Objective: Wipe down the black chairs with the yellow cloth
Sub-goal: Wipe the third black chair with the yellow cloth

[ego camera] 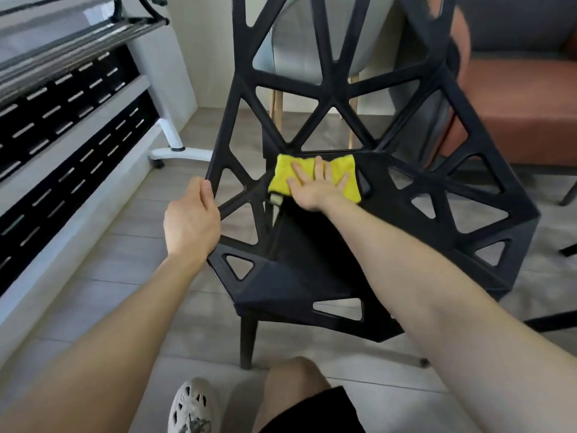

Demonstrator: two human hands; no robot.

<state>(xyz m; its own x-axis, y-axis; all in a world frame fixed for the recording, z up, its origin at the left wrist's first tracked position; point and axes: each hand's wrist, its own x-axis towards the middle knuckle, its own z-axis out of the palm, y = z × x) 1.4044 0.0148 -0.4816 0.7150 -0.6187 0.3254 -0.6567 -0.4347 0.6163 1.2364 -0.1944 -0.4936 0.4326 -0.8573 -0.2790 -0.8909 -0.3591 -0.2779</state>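
Note:
A black chair point(312, 276) with triangular cut-outs in its seat, sides and back stands in front of me, filling the middle of the view. The yellow cloth point(282, 176) lies flat at the rear of the seat, where the seat meets the backrest. My right hand point(315, 185) presses on the cloth with straight, spread fingers and covers its middle. My left hand point(192, 220) grips the front corner of the chair's left side frame, fingers curled over the edge.
A white cabinet with black slotted panels point(71, 170) runs along the left. A white wheeled stand point(175, 145) is behind the chair's left side. A grey chair with wooden legs point(312, 54) stands behind, a brown sofa point(524, 104) at right. My knee and shoe point(193, 404) are below.

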